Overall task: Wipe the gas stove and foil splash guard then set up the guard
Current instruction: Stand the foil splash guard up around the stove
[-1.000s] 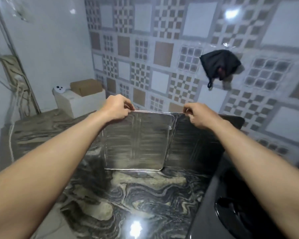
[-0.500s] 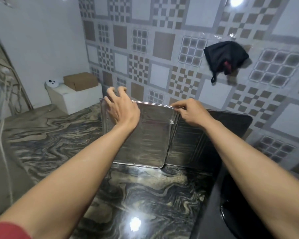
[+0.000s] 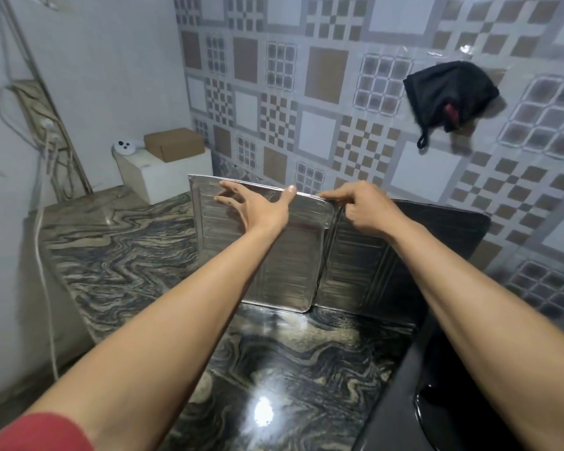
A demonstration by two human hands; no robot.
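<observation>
Here, a shiny silver foil splash guard (image 3: 287, 255) made of folding panels stands upright on the dark, swirly marble bench (image 3: 118, 255), close to the patterned tile wall (image 3: 323, 76). Its bottom edge rests on the bench.

The left hand (image 3: 258, 206) lies flat against the front of the left panel, near the top. Its fingers (image 3: 228, 187) are spread wide and not gripping; the thumb tip reaches up to the top edge.

The right hand (image 3: 368, 208) is just beside it, at the fold where two panels meet. Its fingers (image 3: 331, 195) are curled and pinch the guard's top edge.

The panels to the right look darker and run back toward the wall. The black gas stove (image 3: 437, 402) sits at the lower right on the bench, touching or almost touching the guard's right part; only its edge shows.

A black cloth (image 3: 446, 92) hangs on the tile wall, well above the guard. At the far left corner of the bench sits a white box (image 3: 163, 174) with a brown cardboard box (image 3: 175, 144) on top. A bit of red sleeve (image 3: 36, 434) shows on the left arm.
</observation>
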